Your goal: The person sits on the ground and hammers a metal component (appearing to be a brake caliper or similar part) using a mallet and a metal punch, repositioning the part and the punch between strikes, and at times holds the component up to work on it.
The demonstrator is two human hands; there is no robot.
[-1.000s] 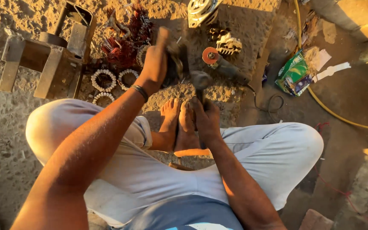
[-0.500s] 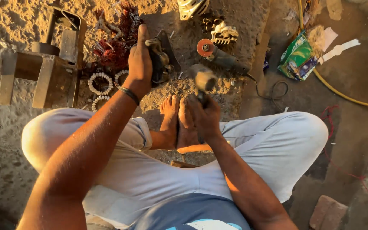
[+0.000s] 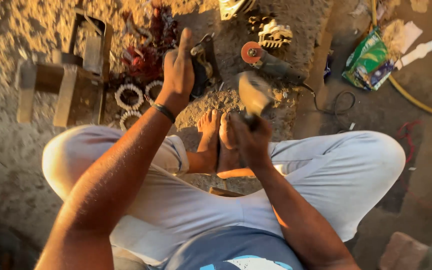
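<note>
Item: dark metal machine part [image 3: 203,67], stood on sandy ground [image 3: 6,150] just ahead of the person's bare feet [image 3: 218,140]. Left hand [image 3: 178,67] is wrapped over its near side, thumb up, fingers closed on it; the grip looks meant to steady the piece upright against blows.

Item: hammer [image 3: 252,95], blurred, head raised above and just right of the held part. Right hand [image 3: 248,137] is clenched round its handle, low near the feet, leaving the head free to swing.

Beyond the left hand: a heap of red-brown wire windings [image 3: 148,55]; toward its wrist side, three white toothed rings [image 3: 128,97] laid flat together, apparently set aside.

Further left of that hand: a low wooden stool or block [image 3: 63,85].

Beyond the right hand: an angle grinder [image 3: 271,62] with orange disc, lying on its side, its cord [image 3: 333,102] trailing right; past it a ribbed metal housing [image 3: 274,34].

Far right: green packet [image 3: 368,62], yellow hose [image 3: 416,100].
</note>
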